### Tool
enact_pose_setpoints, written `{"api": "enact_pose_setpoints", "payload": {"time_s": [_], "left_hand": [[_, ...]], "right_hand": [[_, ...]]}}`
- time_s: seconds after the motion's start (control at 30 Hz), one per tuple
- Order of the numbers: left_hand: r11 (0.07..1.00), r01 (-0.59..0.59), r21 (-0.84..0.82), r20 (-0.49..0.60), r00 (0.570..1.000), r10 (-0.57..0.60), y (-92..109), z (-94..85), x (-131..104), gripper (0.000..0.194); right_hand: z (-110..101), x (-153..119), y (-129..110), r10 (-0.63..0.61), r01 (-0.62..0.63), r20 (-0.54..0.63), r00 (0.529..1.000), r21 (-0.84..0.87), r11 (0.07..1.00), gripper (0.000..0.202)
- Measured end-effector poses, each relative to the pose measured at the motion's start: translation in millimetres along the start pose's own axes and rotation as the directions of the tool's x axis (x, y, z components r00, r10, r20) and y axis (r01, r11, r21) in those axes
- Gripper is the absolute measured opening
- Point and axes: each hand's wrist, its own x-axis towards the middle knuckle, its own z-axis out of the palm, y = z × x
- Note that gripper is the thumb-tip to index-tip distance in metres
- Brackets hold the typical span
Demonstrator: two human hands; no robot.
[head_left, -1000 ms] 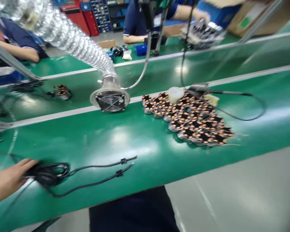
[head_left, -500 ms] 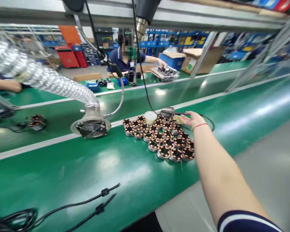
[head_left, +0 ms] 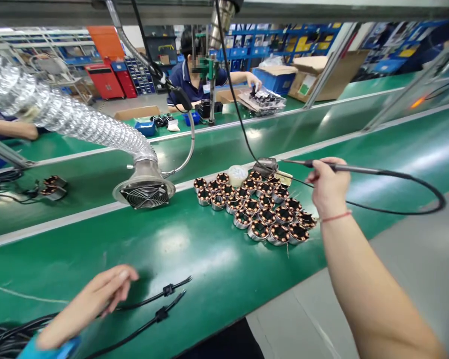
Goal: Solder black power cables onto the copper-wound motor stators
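Note:
My right hand [head_left: 329, 187] grips a soldering iron [head_left: 355, 168], its thin tip pointing left toward a grey metal holder [head_left: 266, 165]. The iron's black cord loops round at the right. Left of that hand, several motor stators [head_left: 266, 216] with copper windings stand packed together on the green bench [head_left: 194, 249]. My left hand [head_left: 110, 289], with blue at the wrist, hovers at the lower left, fingers loosely bent and no object visible in them. Close by it lie black cables [head_left: 168, 289] with stripped ends.
A fume extractor fan [head_left: 145, 192] on a silver duct [head_left: 78, 119] stands at the back left. Two more stators [head_left: 54, 188] lie farther left. A white round tub [head_left: 238, 174] sits behind the stators. A co-worker [head_left: 198, 80] handles parts in a tray [head_left: 262, 102] across the bench.
My right hand, earlier empty and reaching by the holder, now grips the soldering iron and is farther right. My left hand has come into view at the lower left.

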Motion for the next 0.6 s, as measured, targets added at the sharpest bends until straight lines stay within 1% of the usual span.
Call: {"api": "enact_pose_setpoints", "payload": {"time_s": [0.03, 0.07, 0.1, 0.13, 0.17, 0.2, 0.23, 0.27, 0.3, 0.33, 0.37, 0.43, 0.47, 0.5, 0.53, 0.6], "left_hand": [[0.998, -0.048, 0.039, 0.041, 0.998, 0.046, 9, 7.6, 14, 0.052], [0.989, -0.119, 0.083, 0.054, 0.992, 0.115, 18, 14.8, 26, 0.049], [0.979, -0.167, 0.113, 0.048, 0.986, 0.163, 26, 21.2, 36, 0.047], [0.969, -0.21, 0.129, 0.028, 0.978, 0.208, 31, 26.4, 43, 0.046], [0.963, -0.237, 0.131, 0.001, 0.971, 0.239, 34, 30.4, 47, 0.047], [0.96, -0.25, 0.124, -0.025, 0.967, 0.255, 35, 33.1, 49, 0.049], [0.958, -0.26, 0.118, -0.039, 0.963, 0.266, 33, 34.7, 49, 0.05], [0.956, -0.27, 0.119, -0.043, 0.96, 0.276, 30, 35.6, 48, 0.05], [0.953, -0.277, 0.127, -0.041, 0.958, 0.284, 27, 36.0, 47, 0.05], [0.95, -0.28, 0.136, -0.035, 0.957, 0.287, 23, 36.4, 46, 0.048], [0.951, -0.278, 0.139, -0.029, 0.958, 0.285, 19, 36.8, 44, 0.047], [0.96, -0.261, 0.1, -0.023, 0.964, 0.264, 12, 38.0, 43, 0.045], [0.967, -0.248, 0.057, -0.023, 0.968, 0.249, 10, 38.6, 43, 0.044], [0.972, -0.234, 0.002, -0.025, 0.972, 0.234, 8, 38.9, 44, 0.044], [0.974, -0.221, -0.058, -0.028, 0.975, 0.22, 7, 38.8, 46, 0.044], [0.965, -0.201, -0.169, -0.054, 0.979, 0.195, 5, 37.1, 50, 0.043]], "right_hand": [[-1, -23, -6, -0.019, 0.02, 0.053, 0.998, -0.006, 1.0, 0.031], [-1, -48, -9, -0.031, 0.035, 0.176, 0.984, -0.02, 0.999, 0.041], [0, -73, -10, -0.084, 0.117, 0.354, 0.931, -0.074, 0.99, 0.048], [2, -96, -9, -0.134, 0.236, 0.486, 0.864, -0.154, 0.96, 0.047], [6, -116, -5, -0.186, 0.382, 0.583, 0.791, -0.232, 0.894, 0.042], [10, -133, 1, -0.225, 0.533, 0.669, 0.708, -0.298, 0.792, 0.036], [15, -145, 7, -0.227, 0.654, 0.736, 0.638, -0.363, 0.663, 0.032], [20, -154, 14, -0.216, 0.742, 0.781, 0.586, -0.41, 0.53, 0.03], [26, -160, 19, -0.198, 0.796, 0.809, 0.554, -0.446, 0.409, 0.029], [33, -164, 23, -0.182, 0.821, 0.818, 0.545, -0.476, 0.315, 0.029], [40, -167, 25, -0.177, 0.827, 0.816, 0.55, -0.503, 0.253, 0.029], [53, -173, 24, -0.182, 0.821, 0.803, 0.568, -0.535, 0.2, 0.029], [59, -177, 21, -0.184, 0.823, 0.805, 0.564, -0.532, 0.198, 0.028], [65, -183, 18, -0.185, 0.835, 0.817, 0.545, -0.509, 0.212, 0.027], [71, -190, 14, -0.186, 0.853, 0.841, 0.508, -0.462, 0.243, 0.027], [80, -210, 7, -0.191, 0.88, 0.894, 0.405, -0.325, 0.345, 0.029]]}}
